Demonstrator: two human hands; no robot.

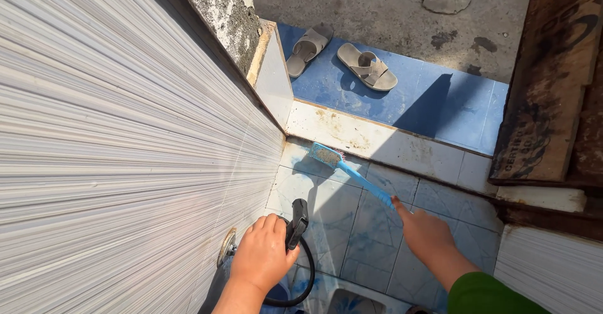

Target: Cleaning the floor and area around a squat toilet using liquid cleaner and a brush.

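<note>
My right hand (426, 232) grips the end of a long light-blue scrub brush (352, 172). Its bristled head rests on the pale floor tiles at the corner below the white raised step (377, 143). My left hand (262, 254) is closed around a black spray nozzle (296, 223) with a black hose (295, 292) looping beneath it. The nozzle points toward the floor in front of me, close to the ribbed wall. A green sleeve covers my right forearm.
A ribbed white tiled wall (113, 150) fills the left. Two grey-beige sandals (339, 59) lie on the blue tiled landing (440, 100) beyond the step. A worn wooden door (553, 88) stands open at right. Wet blue-white floor tiles (352, 226) lie below.
</note>
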